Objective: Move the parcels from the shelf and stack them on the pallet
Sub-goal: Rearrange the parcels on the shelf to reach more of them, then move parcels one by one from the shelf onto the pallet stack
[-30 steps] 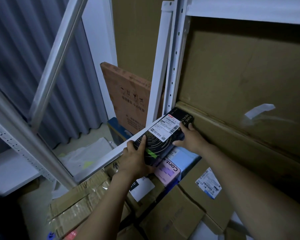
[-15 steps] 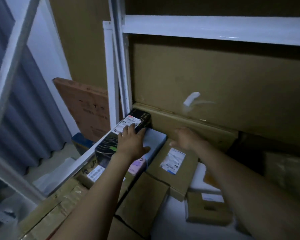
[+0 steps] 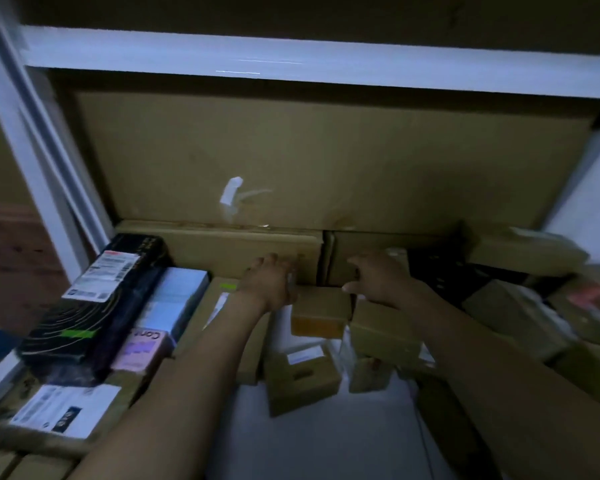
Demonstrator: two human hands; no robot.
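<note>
In the middle of the frame both hands reach into the shelf (image 3: pixel 291 60), toward a small brown parcel (image 3: pixel 321 308) that stands among other cartons. The left hand (image 3: pixel 269 284) is at the left end of this parcel and the right hand (image 3: pixel 381 277) is above its right end, so the parcel lies between the two hands and a little below them. Its long axis goes from left to right in the frame, across the line of the arms. The left hand looks nearer, it seems to touch the upper left corner, but the picture is blurred and I cannot say this for sure. The fingers (image 3: pixel 352 263) of the right hand are bent and a little spread, with the thumb pointing to the left, and they hold nothing yet. The fingers of the left hand are curled, and whether they press on the carton I cannot tell.

At the left of the frame a long black box (image 3: pixel 94 306) lies on other parcels. The pallet is not in view.

I judge the next move is to close both hands on the two short ends of the small parcel and lift it out
</note>
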